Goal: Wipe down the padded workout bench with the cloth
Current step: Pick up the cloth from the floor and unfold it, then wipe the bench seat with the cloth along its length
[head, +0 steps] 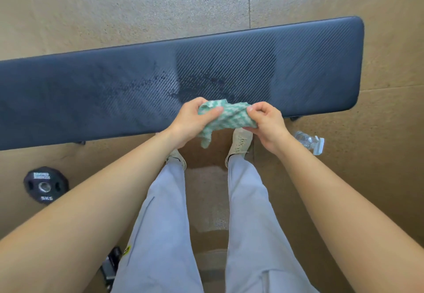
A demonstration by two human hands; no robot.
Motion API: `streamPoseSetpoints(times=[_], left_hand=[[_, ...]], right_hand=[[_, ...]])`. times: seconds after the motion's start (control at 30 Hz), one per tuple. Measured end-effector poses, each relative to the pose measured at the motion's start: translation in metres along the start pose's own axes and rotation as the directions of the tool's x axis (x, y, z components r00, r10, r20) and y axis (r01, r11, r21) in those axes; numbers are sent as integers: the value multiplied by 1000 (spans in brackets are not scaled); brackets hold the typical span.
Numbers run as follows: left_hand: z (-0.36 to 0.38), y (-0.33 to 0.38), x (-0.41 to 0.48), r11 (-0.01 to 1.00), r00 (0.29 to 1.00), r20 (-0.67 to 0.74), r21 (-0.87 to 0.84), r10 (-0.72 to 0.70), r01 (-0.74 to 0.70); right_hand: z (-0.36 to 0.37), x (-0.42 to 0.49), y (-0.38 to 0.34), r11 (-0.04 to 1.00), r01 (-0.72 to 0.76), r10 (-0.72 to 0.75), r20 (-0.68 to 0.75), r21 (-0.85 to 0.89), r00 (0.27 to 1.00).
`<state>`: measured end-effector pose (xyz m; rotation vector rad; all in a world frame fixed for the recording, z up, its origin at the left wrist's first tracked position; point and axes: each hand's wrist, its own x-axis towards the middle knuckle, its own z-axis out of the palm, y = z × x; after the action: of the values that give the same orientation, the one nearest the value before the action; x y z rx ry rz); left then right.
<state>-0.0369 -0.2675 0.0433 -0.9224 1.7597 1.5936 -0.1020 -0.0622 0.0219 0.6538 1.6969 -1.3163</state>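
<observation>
While the long, dark blue padded workout bench (pixel 298 63) with its ribbed surface lies crosswise ahead, wet droplets speckling its middle, the left hand (pixel 191 122) and right hand (pixel 267 124) grip a bunched green-and-white patterned cloth (pixel 226 116) between them, fingers clenched on its two ends. That cloth sits over the bench's near edge, one corner dangling below it. On the speckled tan floor, a clear plastic spray bottle (pixel 309 141) lies right of the person's feet, and a black round weight plate (pixel 45 185) lies to the left.

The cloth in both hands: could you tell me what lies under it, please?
Under the cloth show the bench's near edge and a shoe on the floor; whatever lies directly beneath stays covered.
</observation>
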Motion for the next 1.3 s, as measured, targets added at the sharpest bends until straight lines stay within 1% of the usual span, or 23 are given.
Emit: streamPoseSetpoints(times=[0.07,0.1,0.17,0.23,0.3,0.33,0.4,0.43,0.47,0.5,0.53,0.6,0.67,0.7,0.73,0.83,0.87,0.93,1.0,1.07,1.13,1.23,1.3], left_hand=[[11,-7,3,999,999,37,-28,-22,23],[15,-10,6,1000,1000,9,-7,-16,16],[20,-14,13,993,996,-77,115,34,-25],[22,-14,23,970,983,-158,236,94,-55],[22,-11,33,937,952,-268,346,145,-46],[22,-7,37,912,925,-341,411,166,-12],[19,-4,48,860,836,-510,500,202,98],[18,-4,52,837,785,-578,526,222,150],[17,-7,55,804,744,-613,567,265,182],[18,-12,56,753,727,-598,635,337,172],[19,-16,54,687,731,-527,718,433,111],[26,-29,50,524,734,-270,840,623,-136],[32,-46,53,408,713,-32,838,700,-362],[33,-52,57,375,714,45,827,699,-419],[33,-57,63,354,729,99,825,677,-441],[28,-57,88,299,801,176,865,572,-403],[25,-54,98,266,822,183,889,539,-373],[17,-44,114,167,842,204,931,499,-325],[10,-34,128,84,834,233,946,501,-314],[6,-18,142,51,817,248,946,521,-320],[5,3,161,53,807,250,944,534,-327],[8,37,186,55,806,249,943,537,-329],[15,48,195,34,802,260,944,538,-329]], right_hand=[[-8,4,-1,993,85,-87,-21,-77,996],[-11,7,-2,976,149,-155,-28,-160,987],[-19,14,-6,913,249,-270,-21,-324,963],[-23,25,-12,840,305,-349,-17,-449,937],[-22,39,-22,750,353,-434,-13,-559,901],[-19,46,-28,711,370,-471,-14,-598,882],[-9,58,-35,661,384,-537,-50,-645,842],[-3,62,-36,641,384,-579,-90,-664,811],[3,64,-36,615,385,-629,-133,-688,766],[9,62,-32,579,394,-679,-154,-713,718],[16,58,-26,532,421,-722,-135,-735,678],[29,53,-5,414,513,-773,8,-752,634],[36,53,24,329,571,-757,151,-752,636],[37,56,37,315,577,-733,193,-754,652],[38,60,46,307,577,-704,227,-757,673],[41,74,54,276,559,-645,281,-782,711],[42,80,53,236,536,-634,290,-811,717],[41,92,46,92,457,-608,314,-885,729],[40,103,34,-25,382,-598,320,-924,735],[37,115,16,-52,334,-604,296,-941,740],[30,129,-4,-57,306,-623,273,-950,733],[14,148,-32,-89,294,-632,282,-952,722],[2,154,-42,-96,280,-642,274,-955,716]])
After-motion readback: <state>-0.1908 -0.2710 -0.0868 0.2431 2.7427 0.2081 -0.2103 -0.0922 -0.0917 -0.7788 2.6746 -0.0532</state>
